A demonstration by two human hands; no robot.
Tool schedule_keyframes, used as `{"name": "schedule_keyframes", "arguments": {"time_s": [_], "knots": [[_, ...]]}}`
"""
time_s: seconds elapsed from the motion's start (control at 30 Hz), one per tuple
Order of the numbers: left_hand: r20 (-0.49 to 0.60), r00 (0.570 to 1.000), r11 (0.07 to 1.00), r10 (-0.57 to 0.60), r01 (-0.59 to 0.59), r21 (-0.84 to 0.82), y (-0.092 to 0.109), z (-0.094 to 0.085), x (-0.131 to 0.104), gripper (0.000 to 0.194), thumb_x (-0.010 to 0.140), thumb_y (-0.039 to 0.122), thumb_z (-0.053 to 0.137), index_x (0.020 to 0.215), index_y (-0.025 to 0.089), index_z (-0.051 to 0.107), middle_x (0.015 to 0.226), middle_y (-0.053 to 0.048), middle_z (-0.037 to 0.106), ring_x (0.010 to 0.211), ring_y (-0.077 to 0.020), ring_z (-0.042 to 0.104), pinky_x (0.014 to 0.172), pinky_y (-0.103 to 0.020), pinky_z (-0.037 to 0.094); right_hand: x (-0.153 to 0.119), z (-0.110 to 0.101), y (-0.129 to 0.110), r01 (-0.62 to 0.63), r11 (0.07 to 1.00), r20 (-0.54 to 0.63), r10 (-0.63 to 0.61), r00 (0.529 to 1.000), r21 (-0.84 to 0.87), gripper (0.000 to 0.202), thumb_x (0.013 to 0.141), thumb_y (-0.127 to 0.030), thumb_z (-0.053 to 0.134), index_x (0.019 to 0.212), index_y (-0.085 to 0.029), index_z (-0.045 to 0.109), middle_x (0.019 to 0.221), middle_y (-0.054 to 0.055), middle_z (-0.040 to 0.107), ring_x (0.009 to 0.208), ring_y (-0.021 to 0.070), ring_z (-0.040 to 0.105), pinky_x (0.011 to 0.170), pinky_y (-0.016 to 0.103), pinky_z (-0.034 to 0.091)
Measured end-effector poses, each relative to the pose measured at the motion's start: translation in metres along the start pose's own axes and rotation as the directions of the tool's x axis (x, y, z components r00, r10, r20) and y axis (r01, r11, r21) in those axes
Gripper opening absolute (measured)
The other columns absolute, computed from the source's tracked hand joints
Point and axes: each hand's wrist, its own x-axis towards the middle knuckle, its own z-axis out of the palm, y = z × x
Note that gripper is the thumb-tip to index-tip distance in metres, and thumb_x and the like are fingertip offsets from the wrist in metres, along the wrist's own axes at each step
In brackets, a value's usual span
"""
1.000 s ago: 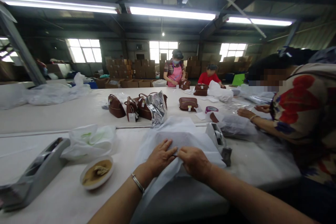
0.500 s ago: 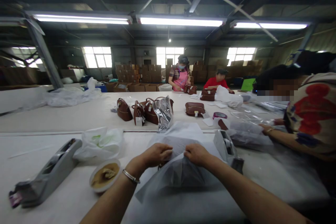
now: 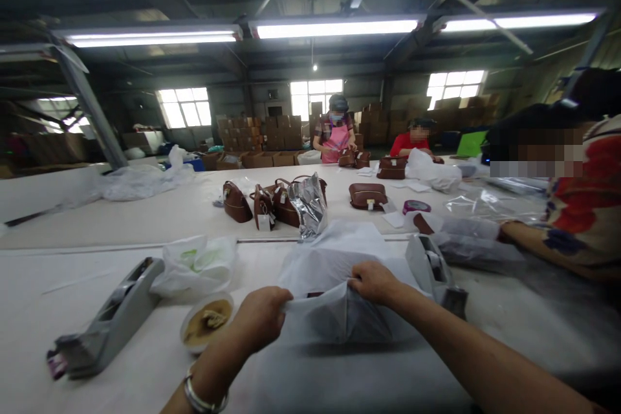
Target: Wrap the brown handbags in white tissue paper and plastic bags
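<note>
White tissue-like wrapping sheet (image 3: 334, 259) lies around an item on the table in front of me. A small strip of brown shows through a gap in it, but the item itself is mostly hidden. My left hand (image 3: 264, 314) is closed on the left edge of the sheet and pulls it taut. My right hand (image 3: 376, 283) pinches a gathered fold near the middle. To the left of my left hand is a round bowl (image 3: 206, 322) with brownish contents.
Grey tape dispensers stand left (image 3: 114, 317) and right (image 3: 429, 265). A white plastic bag (image 3: 196, 262) lies beyond the bowl. Brown handbags (image 3: 237, 202), silver foil (image 3: 310, 207) and a purple tape roll (image 3: 416, 206) sit farther back. A co-worker's arm (image 3: 526, 242) reaches in from the right.
My left hand has moved left and toward me, drawing the sheet's edge out and away from my right hand. My right hand stays on the fold.
</note>
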Motion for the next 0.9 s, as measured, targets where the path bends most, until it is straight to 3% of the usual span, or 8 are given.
{"name": "schedule_keyframes", "arguments": {"time_s": [0.07,0.17,0.3,0.4,0.53,0.7,0.77,0.9], "knots": [[-0.054,0.998,0.979,-0.009,-0.002,-0.202,-0.015,-0.002,0.010,0.030,0.071,0.017,0.053,0.090,0.023,0.075,0.091,-0.005,0.077,0.091,-0.0242,0.069,0.085,-0.034,0.049,0.000,0.000,0.001,0.006,1.000,-0.002,-0.006,1.000,0.006,0.028,0.087,-0.038,0.057,0.084,-0.017,0.075,0.094,0.013,0.076,0.089,0.0232,0.066,0.072,0.031,0.036],[-0.144,0.982,0.859,-0.126,0.035,-0.511,-0.035,0.008,0.022,0.023,0.074,0.028,0.053,0.084,0.020,0.073,0.078,-0.001,0.073,0.077,-0.0195,0.064,0.073,-0.029,0.048,0.000,-0.001,0.003,0.020,1.000,-0.006,-0.020,1.000,0.021,0.026,0.086,-0.035,0.057,0.082,-0.017,0.075,0.092,0.012,0.076,0.086,0.0220,0.065,0.071,0.031,0.035],[-0.248,0.916,0.764,-0.314,0.089,-0.639,-0.052,0.042,0.030,0.032,0.078,0.047,0.051,0.071,0.020,0.066,0.064,0.002,0.061,0.068,-0.0175,0.055,0.064,-0.027,0.042,-0.001,-0.001,0.006,0.043,0.997,-0.005,-0.043,0.999,0.058,0.024,0.087,-0.030,0.056,0.079,-0.017,0.074,0.087,0.009,0.076,0.081,0.0192,0.062,0.069,0.030,0.033],[-0.292,0.873,0.748,-0.390,0.115,-0.654,-0.056,0.064,0.031,0.039,0.080,0.055,0.048,0.068,0.020,0.061,0.059,0.004,0.052,0.063,-0.0162,0.051,0.062,-0.027,0.040,-0.002,-0.002,0.012,0.057,0.994,0.007,-0.058,0.998,0.097,0.024,0.088,-0.029,0.055,0.076,-0.017,0.072,0.081,0.007,0.074,0.075,0.0166,0.059,0.067,0.028,0.032],[-0.329,0.822,0.732,-0.464,0.148,-0.665,-0.052,0.078,0.026,0.044,0.085,0.061,0.044,0.072,0.022,0.059,0.052,0.007,0.042,0.053,-0.0137,0.044,0.055,-0.026,0.036,-0.004,-0.002,0.021,0.063,0.985,0.045,-0.071,0.996,0.158,0.026,0.088,-0.029,0.054,0.070,-0.017,0.069,0.069,0.002,0.068,0.064,0.0128,0.051,0.060,0.026,0.029],[-0.571,0.716,0.873,-0.401,0.109,-0.476,-0.049,0.078,0.020,0.042,0.090,0.055,0.045,0.063,0.023,0.049,0.055,0.005,0.045,0.056,-0.0126,0.043,0.059,-0.025,0.036,-0.001,0.001,0.026,0.049,0.977,0.069,-0.064,0.996,0.209,0.030,0.089,-0.031,0.053,0.067,-0.017,0.067,0.062,-0.001,0.062,0.060,0.0116,0.045,0.057,0.026,0.027],[-0.606,0.711,0.915,-0.356,0.135,-0.379,-0.049,0.074,0.020,0.040,0.093,0.051,0.043,0.065,0.024,0.050,0.059,0.003,0.050,0.058,-0.0135,0.046,0.062,-0.026,0.037,0.001,0.002,0.026,0.043,0.975,0.073,-0.060,0.996,0.219,0.034,0.091,-0.033,0.051,0.066,-0.017,0.067,0.061,0.000,0.061,0.059,0.0116,0.046,0.057,0.026,0.027],[-0.582,0.740,0.941,-0.337,0.276,-0.193,-0.040,0.056,0.022,0.029,0.095,0.038,0.039,0.080,0.023,0.060,0.080,-0.006,0.066,0.077,-0.0212,0.061,0.073,-0.031,0.045,0.004,0.002,0.024,0.026,0.977,0.072,-0.042,0.996,0.210,0.041,0.093,-0.039,0.048,0.065,-0.017,0.069,0.061,0.001,0.063,0.058,0.0124,0.046,0.058,0.028,0.027]]}}
